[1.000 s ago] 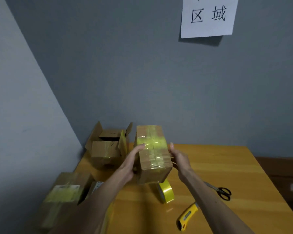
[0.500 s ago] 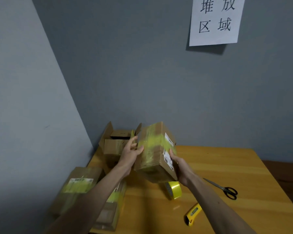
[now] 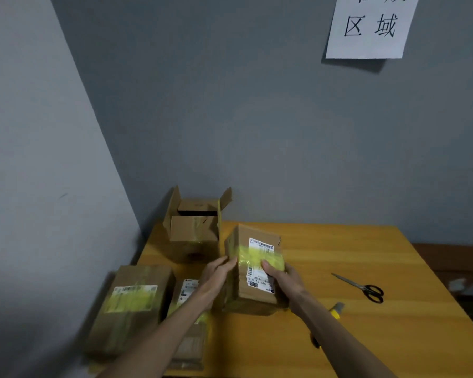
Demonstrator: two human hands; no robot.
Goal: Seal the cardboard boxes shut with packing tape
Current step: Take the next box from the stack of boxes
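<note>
Wall sign (image 3: 366,28) — apparently "区域"

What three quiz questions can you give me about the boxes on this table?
1. True or false: the scissors lie on the table, and no hand touches them.
2. Where is the open-flapped box? A) by the wall B) in a hand C) under the scissors.
3. What colour tape wraps the labelled box held between the left hand and right hand?
Key: 1 true; 2 A; 3 yellow.
</note>
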